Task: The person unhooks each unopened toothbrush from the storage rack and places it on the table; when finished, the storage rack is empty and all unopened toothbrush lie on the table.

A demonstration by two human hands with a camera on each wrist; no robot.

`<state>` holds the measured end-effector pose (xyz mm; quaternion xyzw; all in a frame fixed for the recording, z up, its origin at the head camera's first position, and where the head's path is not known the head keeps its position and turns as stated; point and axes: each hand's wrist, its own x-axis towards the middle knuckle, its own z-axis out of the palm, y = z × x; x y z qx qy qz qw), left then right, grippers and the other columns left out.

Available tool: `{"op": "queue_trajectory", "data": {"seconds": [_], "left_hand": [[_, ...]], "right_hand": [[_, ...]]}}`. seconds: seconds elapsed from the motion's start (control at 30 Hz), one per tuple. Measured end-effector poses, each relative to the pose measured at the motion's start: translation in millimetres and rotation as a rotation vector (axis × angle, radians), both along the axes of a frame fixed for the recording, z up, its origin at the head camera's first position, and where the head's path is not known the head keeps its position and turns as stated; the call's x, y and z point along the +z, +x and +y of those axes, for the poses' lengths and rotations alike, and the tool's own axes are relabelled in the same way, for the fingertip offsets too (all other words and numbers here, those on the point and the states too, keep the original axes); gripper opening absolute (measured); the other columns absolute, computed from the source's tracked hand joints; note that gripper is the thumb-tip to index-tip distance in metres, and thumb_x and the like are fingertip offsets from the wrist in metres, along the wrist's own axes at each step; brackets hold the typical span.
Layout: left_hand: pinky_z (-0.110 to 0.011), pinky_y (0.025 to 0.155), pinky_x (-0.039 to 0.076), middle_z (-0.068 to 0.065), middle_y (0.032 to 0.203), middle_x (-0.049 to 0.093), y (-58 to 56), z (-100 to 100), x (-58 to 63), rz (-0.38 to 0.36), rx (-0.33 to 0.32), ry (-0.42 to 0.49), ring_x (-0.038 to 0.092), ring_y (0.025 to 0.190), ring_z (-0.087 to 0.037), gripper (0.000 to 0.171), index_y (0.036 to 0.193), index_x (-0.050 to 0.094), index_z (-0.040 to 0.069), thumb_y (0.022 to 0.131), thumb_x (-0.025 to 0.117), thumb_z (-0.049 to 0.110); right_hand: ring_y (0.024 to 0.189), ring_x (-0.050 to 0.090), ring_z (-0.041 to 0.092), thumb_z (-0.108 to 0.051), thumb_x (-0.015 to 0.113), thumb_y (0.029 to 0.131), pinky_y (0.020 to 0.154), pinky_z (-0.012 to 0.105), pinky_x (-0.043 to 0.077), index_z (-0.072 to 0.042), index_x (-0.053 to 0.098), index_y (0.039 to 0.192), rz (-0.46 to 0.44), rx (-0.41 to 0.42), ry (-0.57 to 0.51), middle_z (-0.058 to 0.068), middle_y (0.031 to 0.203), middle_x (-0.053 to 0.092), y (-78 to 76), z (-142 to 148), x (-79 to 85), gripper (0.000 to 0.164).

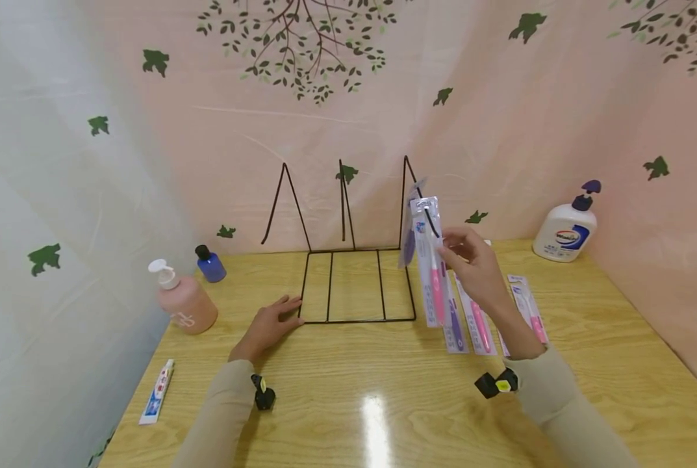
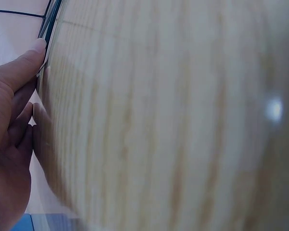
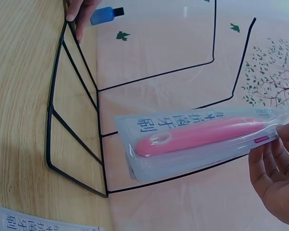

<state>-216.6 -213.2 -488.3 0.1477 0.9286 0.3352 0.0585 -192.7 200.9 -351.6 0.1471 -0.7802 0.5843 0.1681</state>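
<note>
My right hand (image 1: 477, 266) pinches the side edge of a packaged pink toothbrush (image 1: 434, 286) between thumb and fingers. The pack hangs upright at the front end of the right prong of a black wire rack (image 1: 356, 321), and the prong's tip shows in front of its upper part. Behind it on that prong hangs a purple pack (image 1: 408, 244), partly covered. In the right wrist view the pink handle (image 3: 197, 137) shows through clear plastic. My left hand (image 1: 269, 328) rests on the table, fingertips touching the rack's front left corner, its fingers extended.
Several packaged toothbrushes (image 1: 480, 328) lie on the table under and beside my right forearm. A white pump bottle (image 1: 564, 232) stands at the back right. On the left are a pink pump bottle (image 1: 187, 305), a small blue bottle (image 1: 210, 266) and a toothpaste tube (image 1: 158, 393).
</note>
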Motion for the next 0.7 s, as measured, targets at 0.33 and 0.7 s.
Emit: {"op": "queue_trajectory", "data": {"seconds": [0.33, 0.7], "left_hand": [[-0.060, 0.114, 0.019, -0.004, 0.153, 0.036, 0.0, 0.2, -0.6, -0.012, 0.004, 0.004, 0.026, 0.144, -0.031, 0.057, 0.142, 0.049, 0.017, 0.091, 0.064, 0.036], [-0.057, 0.113, 0.025, -0.004, 0.151, 0.040, -0.1, -0.4, -0.8, 0.021, -0.021, 0.016, 0.027, 0.144, -0.031, 0.056, 0.141, 0.049, 0.013, 0.092, 0.064, 0.031]], "right_hand": [[0.089, 0.062, 0.006, -0.016, 0.059, 0.096, 0.070, 0.023, 0.056, -0.004, 0.058, 0.120, -0.009, 0.023, 0.061, 0.001, 0.100, 0.059, 22.6, 8.9, 1.6, 0.027], [0.086, 0.062, 0.009, -0.015, 0.057, 0.097, 0.069, 0.022, 0.055, -0.008, 0.055, 0.126, -0.043, 0.043, 0.147, -0.002, 0.103, 0.058, 50.0, 18.7, 6.9, 0.030]]}}
